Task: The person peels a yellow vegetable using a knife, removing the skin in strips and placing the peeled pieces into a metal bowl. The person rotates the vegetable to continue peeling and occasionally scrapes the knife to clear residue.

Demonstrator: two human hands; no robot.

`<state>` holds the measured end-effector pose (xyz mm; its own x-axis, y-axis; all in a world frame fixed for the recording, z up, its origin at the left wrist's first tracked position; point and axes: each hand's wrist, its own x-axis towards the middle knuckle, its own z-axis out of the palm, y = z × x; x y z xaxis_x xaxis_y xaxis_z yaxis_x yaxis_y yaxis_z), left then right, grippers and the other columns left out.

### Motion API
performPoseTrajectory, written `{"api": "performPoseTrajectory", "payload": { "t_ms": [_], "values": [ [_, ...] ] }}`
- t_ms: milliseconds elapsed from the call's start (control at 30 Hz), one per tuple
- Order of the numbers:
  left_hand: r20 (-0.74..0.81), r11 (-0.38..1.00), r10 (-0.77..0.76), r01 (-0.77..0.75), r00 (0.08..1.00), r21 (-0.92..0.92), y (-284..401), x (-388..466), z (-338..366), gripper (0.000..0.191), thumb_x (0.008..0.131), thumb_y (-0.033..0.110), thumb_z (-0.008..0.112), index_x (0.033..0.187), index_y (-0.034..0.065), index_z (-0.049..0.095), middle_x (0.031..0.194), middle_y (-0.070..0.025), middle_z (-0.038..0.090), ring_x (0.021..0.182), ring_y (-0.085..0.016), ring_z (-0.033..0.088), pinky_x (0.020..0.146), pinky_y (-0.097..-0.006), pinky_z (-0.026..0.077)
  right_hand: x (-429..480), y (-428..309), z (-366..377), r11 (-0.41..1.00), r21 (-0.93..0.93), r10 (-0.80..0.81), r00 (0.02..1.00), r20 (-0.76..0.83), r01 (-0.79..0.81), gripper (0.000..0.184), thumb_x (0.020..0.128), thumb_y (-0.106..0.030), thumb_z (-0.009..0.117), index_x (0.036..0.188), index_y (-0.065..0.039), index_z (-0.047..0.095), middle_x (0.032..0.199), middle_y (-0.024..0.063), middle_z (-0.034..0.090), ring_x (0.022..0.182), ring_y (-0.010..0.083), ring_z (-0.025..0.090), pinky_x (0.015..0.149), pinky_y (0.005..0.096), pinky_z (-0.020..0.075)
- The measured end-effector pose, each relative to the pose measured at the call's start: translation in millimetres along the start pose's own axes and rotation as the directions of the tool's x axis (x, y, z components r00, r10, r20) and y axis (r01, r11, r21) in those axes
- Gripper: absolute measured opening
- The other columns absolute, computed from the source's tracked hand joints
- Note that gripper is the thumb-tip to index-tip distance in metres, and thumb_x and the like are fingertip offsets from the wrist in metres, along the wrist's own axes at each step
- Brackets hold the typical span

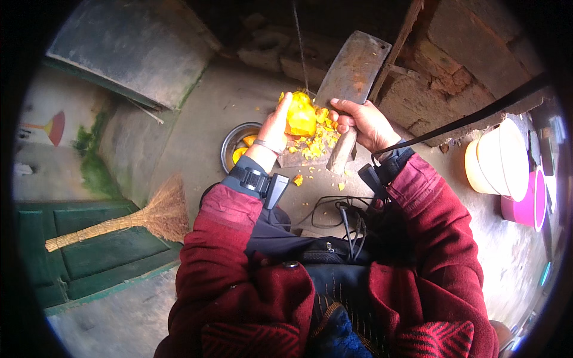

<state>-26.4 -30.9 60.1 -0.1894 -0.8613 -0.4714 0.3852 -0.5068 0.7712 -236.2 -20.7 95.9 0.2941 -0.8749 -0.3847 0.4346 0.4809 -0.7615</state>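
A peeled chunk of yellow-orange pumpkin sits in my left hand, thumb up along its near side. My right hand is closed around the wooden handle of a cleaver. Its broad, stained metal blade points up and away, just to the right of the pumpkin. Under both hands, yellow peelings lie scattered over a flat board on the floor. Left of the board stands a metal bowl with cut pumpkin pieces, partly hidden by my left wrist.
A straw broom lies by a green door at the left. Dark cables are coiled near my legs. At the right are a white bucket, a pink basin and a rough brick wall. A black strap crosses there.
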Motion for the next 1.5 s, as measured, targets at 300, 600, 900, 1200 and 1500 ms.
{"api": "performPoseTrajectory", "payload": {
  "t_ms": [300,600,900,1200,1500],
  "values": [
    [0.273,0.953,0.054,-0.130,0.960,0.272,-7,2,-4,0.035,0.091,0.027,0.063,0.120,0.0077,0.056,0.109,-0.0045,0.064,0.099,-0.017,0.063,0.082,-0.0332,0.052,-3,0,-2,0.926,-0.372,-0.043,0.997,0.064,0.064,0.012,0.091,-0.012,0.061,0.086,0.000,0.060,0.068,0.0046,0.060,0.049,0.0103,0.048,0.046,0.0233,0.0382],
    [0.318,0.930,0.177,-0.264,0.932,0.256,-10,4,-7,0.039,0.085,0.013,0.071,0.118,0.0030,0.055,0.109,-0.0031,0.062,0.101,-0.014,0.060,0.090,-0.0276,0.048,-3,1,-4,0.948,-0.307,-0.078,0.997,0.013,0.078,0.013,0.091,-0.012,0.060,0.085,-0.001,0.061,0.068,0.0046,0.060,0.049,0.0101,0.048,0.047,0.0235,0.0387],
    [0.366,0.838,0.257,-0.395,0.895,0.378,-18,9,-14,0.038,0.086,0.012,0.070,0.118,0.0043,0.053,0.107,-0.0011,0.059,0.100,-0.012,0.057,0.091,-0.0275,0.046,1,6,-6,0.925,-0.380,0.002,0.997,0.075,0.027,0.015,0.092,-0.012,0.058,0.083,0.000,0.060,0.065,0.0052,0.060,0.047,0.0109,0.050,0.044,0.0231,0.0393],
    [0.354,0.768,0.376,-0.502,0.856,0.398,-27,14,-12,0.035,0.088,0.005,0.066,0.118,0.0041,0.049,0.106,-0.0026,0.058,0.099,-0.012,0.057,0.089,-0.0267,0.047,0,22,-1,0.996,0.078,0.037,0.990,0.137,-0.048,0.010,0.093,-0.006,0.054,0.096,0.003,0.055,0.066,0.0025,0.055,0.046,0.0058,0.042,0.045,0.0205,0.0421],
    [0.280,0.471,0.549,-0.568,0.788,0.675,-30,30,-14,0.040,0.086,-0.003,0.063,0.121,0.0033,0.044,0.105,-0.0063,0.059,0.096,-0.014,0.060,0.086,-0.0283,0.049,7,32,5,0.870,0.449,0.163,0.978,0.132,-0.205,0.016,0.097,-0.014,0.051,0.095,0.002,0.051,0.073,0.0050,0.056,0.050,0.0067,0.041,0.053,0.0231,0.0464]
  ]
}}
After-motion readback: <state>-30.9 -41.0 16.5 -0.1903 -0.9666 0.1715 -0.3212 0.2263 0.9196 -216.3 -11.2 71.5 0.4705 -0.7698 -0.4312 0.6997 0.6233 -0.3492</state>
